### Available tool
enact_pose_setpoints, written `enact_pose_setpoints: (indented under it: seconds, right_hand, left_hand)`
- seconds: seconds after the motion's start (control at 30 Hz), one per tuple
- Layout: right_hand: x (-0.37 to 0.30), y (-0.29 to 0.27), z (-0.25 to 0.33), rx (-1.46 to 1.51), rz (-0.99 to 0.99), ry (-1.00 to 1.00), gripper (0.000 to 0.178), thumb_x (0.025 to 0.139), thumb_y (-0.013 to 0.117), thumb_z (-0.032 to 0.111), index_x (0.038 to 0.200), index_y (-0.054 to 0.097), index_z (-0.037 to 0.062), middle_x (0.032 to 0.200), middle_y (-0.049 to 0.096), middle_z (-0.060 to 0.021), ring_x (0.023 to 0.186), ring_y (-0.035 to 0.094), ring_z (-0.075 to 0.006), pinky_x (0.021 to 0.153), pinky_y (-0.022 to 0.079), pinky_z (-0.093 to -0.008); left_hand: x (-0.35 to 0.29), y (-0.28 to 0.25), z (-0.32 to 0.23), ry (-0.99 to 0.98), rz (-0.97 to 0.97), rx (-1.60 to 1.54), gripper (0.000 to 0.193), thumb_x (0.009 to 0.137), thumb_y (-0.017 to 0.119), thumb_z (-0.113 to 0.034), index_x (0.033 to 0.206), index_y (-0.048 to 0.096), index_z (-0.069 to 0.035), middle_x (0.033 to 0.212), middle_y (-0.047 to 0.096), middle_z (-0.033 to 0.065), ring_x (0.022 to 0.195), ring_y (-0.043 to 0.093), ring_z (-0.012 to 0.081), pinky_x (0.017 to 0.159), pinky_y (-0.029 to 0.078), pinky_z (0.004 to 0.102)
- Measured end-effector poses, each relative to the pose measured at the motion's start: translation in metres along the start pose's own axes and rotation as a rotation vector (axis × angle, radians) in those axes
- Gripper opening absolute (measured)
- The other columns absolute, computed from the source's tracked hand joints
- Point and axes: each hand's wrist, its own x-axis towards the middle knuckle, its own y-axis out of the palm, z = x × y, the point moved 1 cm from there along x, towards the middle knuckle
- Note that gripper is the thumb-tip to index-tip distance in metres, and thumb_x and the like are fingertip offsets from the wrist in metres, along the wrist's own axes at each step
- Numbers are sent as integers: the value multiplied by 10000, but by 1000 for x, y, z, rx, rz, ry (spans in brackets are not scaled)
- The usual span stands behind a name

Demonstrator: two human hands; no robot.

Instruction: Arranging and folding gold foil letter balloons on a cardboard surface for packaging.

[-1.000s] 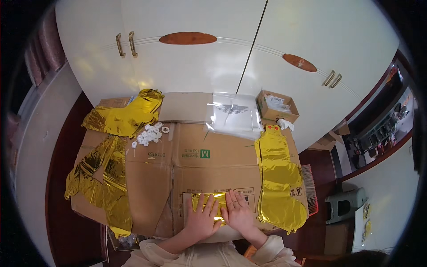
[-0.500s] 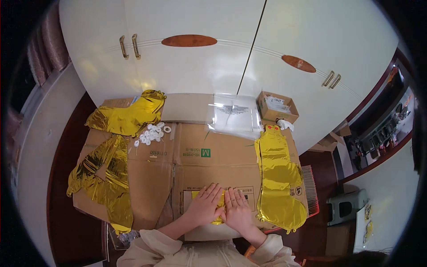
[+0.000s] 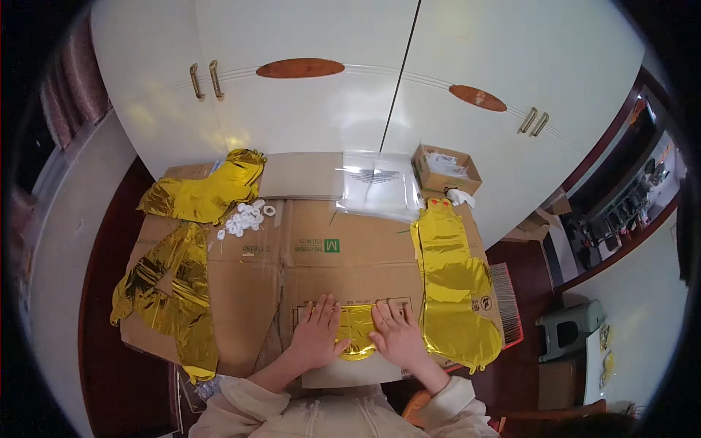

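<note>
A small sheet of gold foil lay near the front of the cardboard-covered worktop, between the person's two hands, on a pale board whose near part showed below the foil's rounded edge. The left hand rested palm down over the foil's left side, its fingers slightly spread and pointing away from the body, its thumb angled inward. The right hand lay palm down over the right side, its fingers also a little apart and its thumb turned toward the middle; neither hand pinched anything. Just beside the right hand, a long gold balloon lay flat. A second gold balloon, with a hole in it, lay well to the left, and a crumpled gold bundle lay behind that. Near the bundle was a pile of white rings. Clear plastic bags and a small open box stood along the back.
</note>
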Motion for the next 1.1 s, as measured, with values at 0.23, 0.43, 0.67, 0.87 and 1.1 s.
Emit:
enact_pose_setpoints:
  seconds: [0.23,0.43,0.67,0.87,1.1]
  right_hand:
    - [13,6,-32,213,65,24,402,945,556,424,1258,652,192,1353,587,43,1414,358,-277,1159,177,-572]
    - [9,11,-35,206,-7,-13,504,849,629,505,1246,660,195,1334,603,41,1413,359,-280,1158,154,-593]
    - [1,1,-30,92,79,-66,764,753,655,621,1376,547,191,1466,483,19,1443,304,-277,1157,148,-593]
    - [-3,-2,-24,139,43,-70,772,761,662,623,1351,557,137,1474,473,-18,1437,314,-283,1160,172,-571]
    - [15,-23,0,85,-29,-146,542,903,611,417,1299,564,50,1417,513,-118,1401,367,-301,1157,236,-524]
  left_hand:
    - [2,-2,3,12,77,58,725,957,459,-437,1479,292,37,1559,225,242,1464,193,365,1174,145,551]
    - [-4,-3,6,32,61,51,729,961,441,-459,1476,297,36,1557,230,245,1451,212,390,1163,143,580]
    - [-11,-9,8,76,45,128,772,950,450,-507,1470,301,44,1546,271,229,1455,227,361,1154,156,594]
    - [-55,-40,-33,301,101,116,701,889,551,-458,1393,443,18,1480,415,162,1406,337,309,1150,239,513]
    - [-85,-18,-35,464,-64,163,469,916,443,-195,1352,508,-36,1459,458,66,1357,408,199,1163,255,440]
